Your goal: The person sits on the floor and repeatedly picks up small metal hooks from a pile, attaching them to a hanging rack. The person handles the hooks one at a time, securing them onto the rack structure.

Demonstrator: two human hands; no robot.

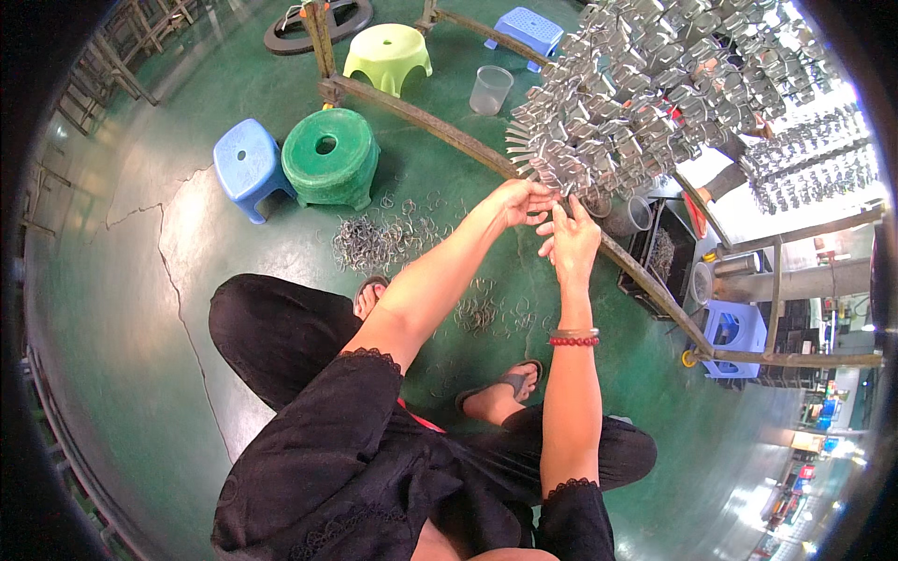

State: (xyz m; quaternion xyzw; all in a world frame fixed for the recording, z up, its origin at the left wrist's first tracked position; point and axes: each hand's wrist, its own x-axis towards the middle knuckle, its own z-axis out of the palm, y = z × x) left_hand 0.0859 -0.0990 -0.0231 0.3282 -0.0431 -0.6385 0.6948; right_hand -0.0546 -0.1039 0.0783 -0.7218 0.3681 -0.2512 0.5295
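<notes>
A dense cluster of shiny bent metal parts (645, 103) hangs at the upper right. At its lower left edge my two hands meet. My left hand (524, 203) reaches in from the left, its fingertips closed at the end of one of the lowest metal parts. Close beside it, my right hand (572, 241) points upward, with fingertips drawn together at the same spot; anything small between them is hidden. A bracelet of red beads (573, 342) circles the right wrist. Small curved metal pieces (369, 245) lie heaped on the floor below, with a smaller pile (477, 314) between my feet.
A wooden bar (421, 122) of a frame runs diagonally under the hanging parts. Left of it stand a green stool (329, 168), a blue stool (245, 159) and a yellow-green stool (386, 51). A clear plastic cup (491, 91) and a black crate (645, 280) sit near the bar.
</notes>
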